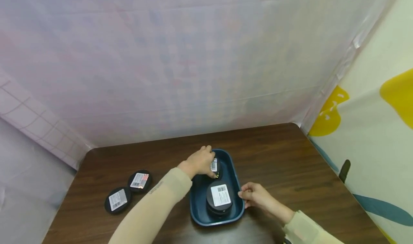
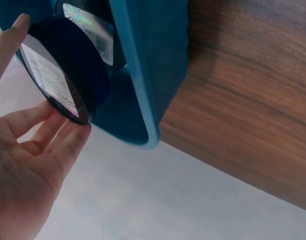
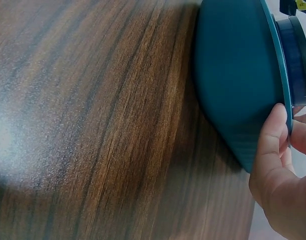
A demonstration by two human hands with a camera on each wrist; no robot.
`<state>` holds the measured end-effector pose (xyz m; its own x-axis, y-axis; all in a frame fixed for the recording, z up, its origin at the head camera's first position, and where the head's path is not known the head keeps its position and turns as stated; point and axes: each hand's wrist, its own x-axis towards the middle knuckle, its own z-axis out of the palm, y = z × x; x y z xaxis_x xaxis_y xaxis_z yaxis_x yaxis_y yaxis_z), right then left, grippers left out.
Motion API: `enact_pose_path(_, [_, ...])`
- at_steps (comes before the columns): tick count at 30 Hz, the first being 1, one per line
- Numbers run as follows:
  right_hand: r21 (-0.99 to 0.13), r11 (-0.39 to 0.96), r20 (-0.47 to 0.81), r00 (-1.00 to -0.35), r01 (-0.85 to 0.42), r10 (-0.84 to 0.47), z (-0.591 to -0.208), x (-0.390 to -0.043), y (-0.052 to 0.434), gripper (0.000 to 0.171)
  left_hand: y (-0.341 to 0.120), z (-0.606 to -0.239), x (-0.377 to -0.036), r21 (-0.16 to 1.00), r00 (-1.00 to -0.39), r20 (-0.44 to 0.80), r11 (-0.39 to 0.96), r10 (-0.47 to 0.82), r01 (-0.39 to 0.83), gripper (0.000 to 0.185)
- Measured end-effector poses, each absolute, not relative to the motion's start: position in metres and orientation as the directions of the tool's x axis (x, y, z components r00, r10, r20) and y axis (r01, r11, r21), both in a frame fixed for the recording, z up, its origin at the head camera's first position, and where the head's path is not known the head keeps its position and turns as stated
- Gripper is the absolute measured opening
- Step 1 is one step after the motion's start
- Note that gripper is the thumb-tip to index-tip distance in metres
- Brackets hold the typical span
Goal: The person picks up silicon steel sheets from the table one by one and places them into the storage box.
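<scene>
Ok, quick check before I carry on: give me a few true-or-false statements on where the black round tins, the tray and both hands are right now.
1. The left hand holds a round black labelled tin in the dark blue plastic tray. True.
2. The right hand lies flat on the brown wooden table, apart from the tray. False: it grips the tray's rim.
3. Two black tins lie on the table left of the tray. True.
4. The tray holds no other tin. False: another tin sits in its near end.

Two loose tins [image 1: 129,191] far left, bare table [image 1: 284,158] right of tray [image 1: 237,181]
</scene>
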<state>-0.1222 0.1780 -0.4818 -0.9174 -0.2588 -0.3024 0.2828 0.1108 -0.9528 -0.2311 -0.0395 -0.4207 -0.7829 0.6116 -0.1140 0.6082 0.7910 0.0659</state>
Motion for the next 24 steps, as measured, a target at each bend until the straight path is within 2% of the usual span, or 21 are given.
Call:
enact_pose_path(7, [-0.954, 0.099, -0.299, -0.914, 0.282, -0.274, -0.480, -0.122, 0.179, 0.026, -0.037, -0.433, -0.233, 0.070, -0.770, -0.129, 0.780, 0.625, 0.621, 0.077])
enact_pose_path(24, [-0.954, 0.104, -0.300, -0.912, 0.282, -0.279, -0.479, -0.117, 0.179, 0.025, -0.035, -0.445, -0.230, 0.113, -0.783, -0.155, 0.798, 0.602, 0.592, 0.084])
